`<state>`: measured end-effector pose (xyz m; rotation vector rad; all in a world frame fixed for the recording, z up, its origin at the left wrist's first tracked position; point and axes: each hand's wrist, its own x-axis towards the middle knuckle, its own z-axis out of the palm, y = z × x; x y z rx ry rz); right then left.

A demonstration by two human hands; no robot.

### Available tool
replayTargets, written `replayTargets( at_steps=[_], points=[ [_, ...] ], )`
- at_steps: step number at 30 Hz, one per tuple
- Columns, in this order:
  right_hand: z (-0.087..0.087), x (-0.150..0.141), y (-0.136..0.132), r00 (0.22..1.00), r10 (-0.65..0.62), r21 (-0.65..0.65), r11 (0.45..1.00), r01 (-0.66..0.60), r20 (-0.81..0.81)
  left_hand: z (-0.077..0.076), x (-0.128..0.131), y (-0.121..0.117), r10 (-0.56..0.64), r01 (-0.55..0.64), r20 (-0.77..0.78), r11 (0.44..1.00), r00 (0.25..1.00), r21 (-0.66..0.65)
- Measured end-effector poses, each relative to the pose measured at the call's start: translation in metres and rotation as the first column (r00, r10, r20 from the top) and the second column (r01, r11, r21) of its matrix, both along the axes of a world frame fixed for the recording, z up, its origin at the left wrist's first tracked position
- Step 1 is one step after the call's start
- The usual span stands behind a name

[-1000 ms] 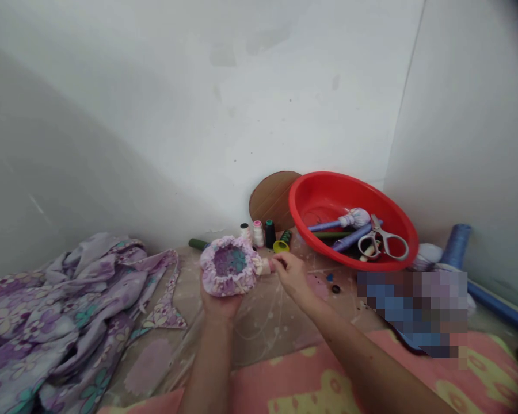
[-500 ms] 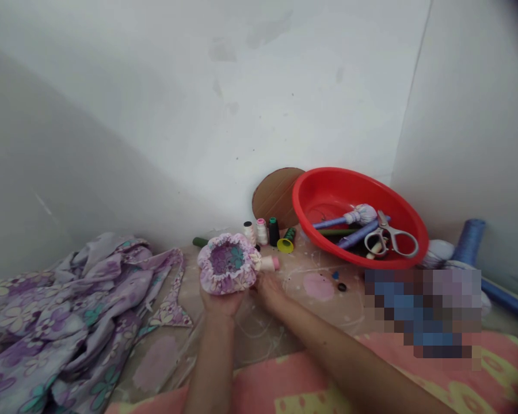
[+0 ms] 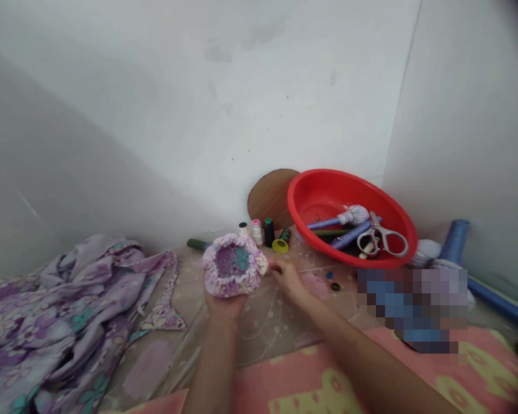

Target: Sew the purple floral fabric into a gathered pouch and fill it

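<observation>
A gathered purple floral cloth piece [image 3: 233,265], ruffled around its rim and hollow in the middle, rests on my left hand [image 3: 227,306]. That hand grips it from below, and the cloth hides most of the fingers. Just right of the cloth is my right hand [image 3: 288,280], its fingers pinched together; whatever is between them is too small to make out. Close to those fingertips shows the pink end of a thread spool [image 3: 271,262], partly covered by the cloth and fingers.
Crumpled floral fabric [image 3: 69,322] lies at left. Thread spools [image 3: 256,233] stand by the wall. A red basin [image 3: 349,184] holds scissors [image 3: 382,236] and cloth-topped sticks; cardboard [image 3: 270,198] leans behind it. A black ring [image 3: 335,287] lies on the table. Blue rolls [image 3: 455,241] are at right.
My right hand has moved right and slightly up, away from the cloth's lower edge to beside the pink spool end. The cloth in my left hand has shifted slightly right. The view has turned a little.
</observation>
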<state>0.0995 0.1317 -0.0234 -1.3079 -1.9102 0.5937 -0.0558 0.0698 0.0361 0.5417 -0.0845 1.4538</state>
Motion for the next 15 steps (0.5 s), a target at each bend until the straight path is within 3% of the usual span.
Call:
replayTargets(
  at_steps=[6,15],
  points=[
    [-0.004,0.042,0.002,0.991,-0.049,-0.032,0.998,0.054,0.126,-0.003,0.031,0.001,-0.075,0.076,-0.021,0.997,0.997,0.023],
    [-0.004,0.039,-0.008,0.945,-0.079,-0.032,0.995,0.094,0.318,-0.014,0.038,0.001,-0.127,0.127,-0.018,0.992,0.992,0.020]
  ],
)
